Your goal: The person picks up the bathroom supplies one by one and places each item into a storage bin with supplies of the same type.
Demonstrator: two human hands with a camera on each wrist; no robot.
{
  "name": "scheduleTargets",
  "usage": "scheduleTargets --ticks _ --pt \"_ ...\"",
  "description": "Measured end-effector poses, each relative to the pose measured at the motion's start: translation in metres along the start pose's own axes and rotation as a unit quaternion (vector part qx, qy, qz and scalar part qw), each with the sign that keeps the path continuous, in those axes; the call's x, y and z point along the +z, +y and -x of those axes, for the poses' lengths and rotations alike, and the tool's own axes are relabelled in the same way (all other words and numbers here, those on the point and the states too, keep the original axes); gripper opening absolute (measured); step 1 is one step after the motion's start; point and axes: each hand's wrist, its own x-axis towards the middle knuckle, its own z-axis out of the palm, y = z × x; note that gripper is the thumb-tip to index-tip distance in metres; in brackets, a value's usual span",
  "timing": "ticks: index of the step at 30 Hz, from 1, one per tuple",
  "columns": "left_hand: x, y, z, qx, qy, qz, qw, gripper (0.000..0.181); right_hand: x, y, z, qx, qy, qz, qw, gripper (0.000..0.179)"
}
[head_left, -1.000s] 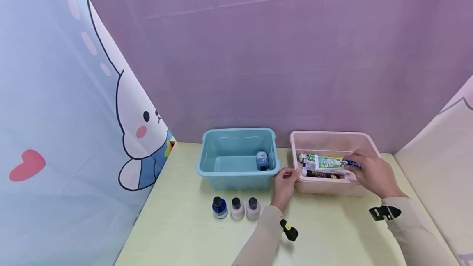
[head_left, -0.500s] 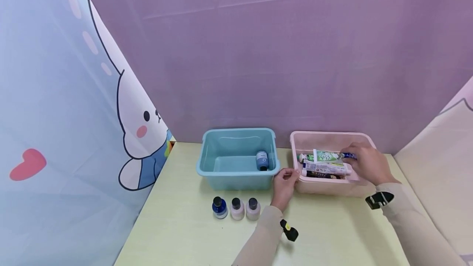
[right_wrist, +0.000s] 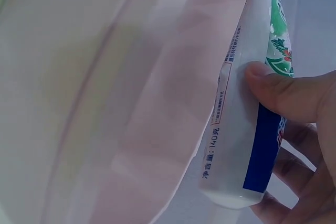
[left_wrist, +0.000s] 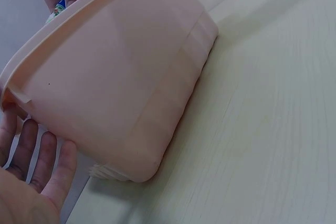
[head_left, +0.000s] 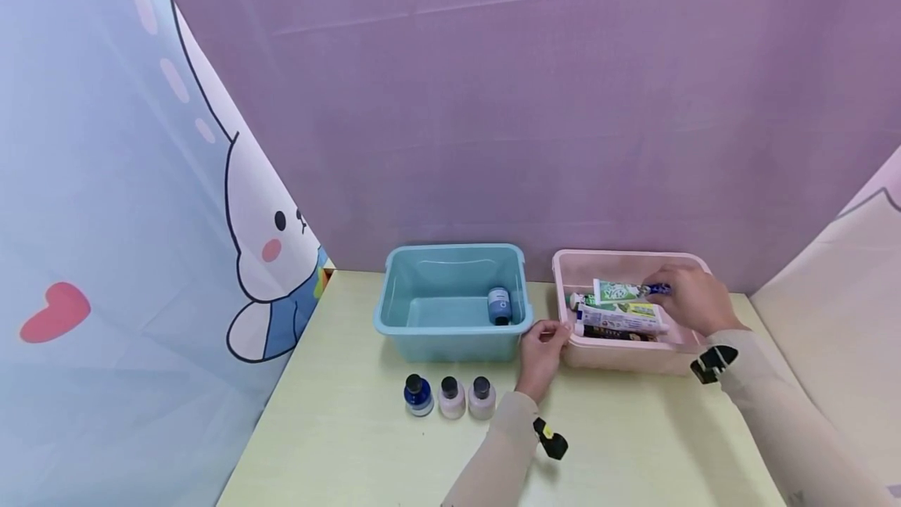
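In the head view my right hand (head_left: 693, 297) pinches a green, white and blue toothpaste tube (head_left: 619, 291) by its blue end. It is held above the pink bin (head_left: 633, 358), toward the back. The right wrist view shows my thumb on the white face of the tube (right_wrist: 236, 119), with fingers behind it. Other toothpaste tubes lie in the bin, among them a white one (head_left: 622, 321) and a black one (head_left: 615, 333). My left hand (head_left: 543, 354) grips the bin's rim at the front left corner; its fingers are against the bin (left_wrist: 121, 77) in the left wrist view.
Left of the pink bin stands a blue bin (head_left: 450, 341) holding one blue bottle (head_left: 500, 305). In front of it stand a dark blue bottle (head_left: 418, 396) and two pale pink bottles (head_left: 452, 399) with black caps. A purple cloth (head_left: 493, 100) hangs behind the table.
My right hand has moved back and slightly left with the toothpaste tube, uncovering more of the tubes beneath. My left hand has stayed at the bin's corner.
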Motion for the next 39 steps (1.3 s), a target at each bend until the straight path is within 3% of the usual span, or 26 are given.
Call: scheduleTargets --ticks 14,27,39 --pt "0.000 0.000 0.000 -0.002 0.002 -0.007 1.0000 0.012 0.008 0.006 -0.015 0.027 -0.048 0.005 0.9985 0.012" --pt "0.000 0.002 0.001 -0.020 0.000 -0.014 0.9997 0.011 0.015 0.014 -0.026 0.027 -0.104 0.006 0.9942 0.011" --pt "0.001 0.003 0.002 -0.001 -0.004 0.002 1.0000 0.012 0.020 0.020 -0.035 0.041 -0.156 0.011 0.9868 0.009"
